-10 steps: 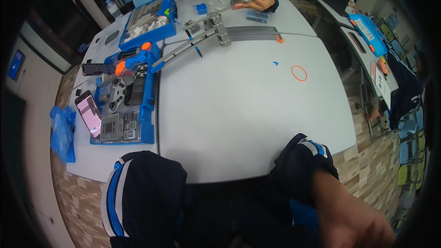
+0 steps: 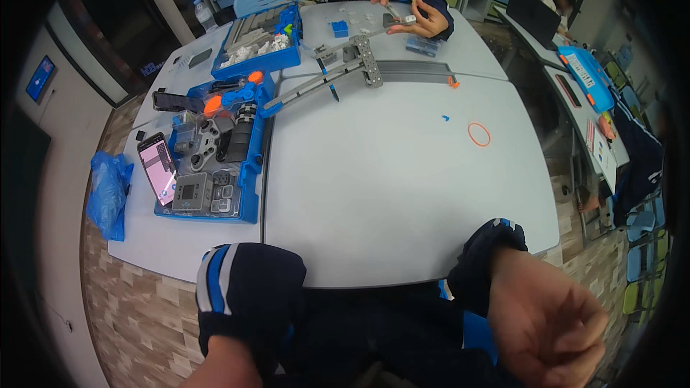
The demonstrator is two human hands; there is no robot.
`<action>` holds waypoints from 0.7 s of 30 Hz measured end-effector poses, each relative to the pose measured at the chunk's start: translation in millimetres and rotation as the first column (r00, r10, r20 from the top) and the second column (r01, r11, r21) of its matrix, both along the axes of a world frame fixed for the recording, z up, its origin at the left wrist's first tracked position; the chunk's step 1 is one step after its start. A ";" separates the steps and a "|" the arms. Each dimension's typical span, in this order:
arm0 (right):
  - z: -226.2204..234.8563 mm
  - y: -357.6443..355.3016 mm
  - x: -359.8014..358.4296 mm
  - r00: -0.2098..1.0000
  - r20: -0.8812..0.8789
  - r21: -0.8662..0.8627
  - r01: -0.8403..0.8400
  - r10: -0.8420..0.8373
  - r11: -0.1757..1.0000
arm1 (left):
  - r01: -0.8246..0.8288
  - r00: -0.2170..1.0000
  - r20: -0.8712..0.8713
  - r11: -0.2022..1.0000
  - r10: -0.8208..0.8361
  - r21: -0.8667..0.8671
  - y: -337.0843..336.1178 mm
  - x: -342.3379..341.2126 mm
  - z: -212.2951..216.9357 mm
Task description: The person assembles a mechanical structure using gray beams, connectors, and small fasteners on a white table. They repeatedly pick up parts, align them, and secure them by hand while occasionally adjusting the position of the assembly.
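Both my forearms, in dark sleeves with white and blue stripes, bend back toward me at the near table edge. My right hand (image 2: 550, 320) is raised at the lower right with its fingers curled in; nothing shows in them. Of my left hand (image 2: 223, 368) only the wrist part shows at the lower edge; its fingers are out of the picture. Neither hand touches anything on the white table (image 2: 374, 208). Farther off lie an orange ring (image 2: 479, 134), a small blue piece (image 2: 446, 118) and a grey beam assembly (image 2: 363, 61) with a blue-banded shaft.
A blue kit box (image 2: 253, 190) at left holds a game controller (image 2: 208, 142), wheels and grey modules. A lit phone (image 2: 157, 165) leans on it. Behind stands a blue tray (image 2: 260, 57) of beams and white parts. Another person's hands (image 2: 424, 20) hold a part across the table.
The view has shifted, so the table things appear farther right and slightly lower. My right hand has turned and risen a little in the picture; my left wrist has come into view.
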State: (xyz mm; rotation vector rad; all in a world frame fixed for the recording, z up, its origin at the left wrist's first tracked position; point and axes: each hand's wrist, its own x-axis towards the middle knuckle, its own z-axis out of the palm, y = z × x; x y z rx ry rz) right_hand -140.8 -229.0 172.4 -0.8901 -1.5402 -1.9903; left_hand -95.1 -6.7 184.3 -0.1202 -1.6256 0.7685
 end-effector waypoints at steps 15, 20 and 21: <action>-21.5 -62.7 56.7 0.518 -0.351 -0.074 0.815 -0.780 0.575 | -0.160 0.792 -0.376 0.757 0.481 0.633 -112.5 120.1 -34.3; -44.7 -102.2 106.2 0.246 -0.874 -0.118 0.728 -0.418 0.675 | 0.251 0.686 -0.443 0.384 0.577 0.889 -154.2 162.2 -62.7; -54.3 -110.4 116.9 0.265 -0.927 -0.031 0.652 -0.266 0.758 | 0.304 0.669 -0.448 0.331 0.594 0.893 -161.0 172.5 -71.9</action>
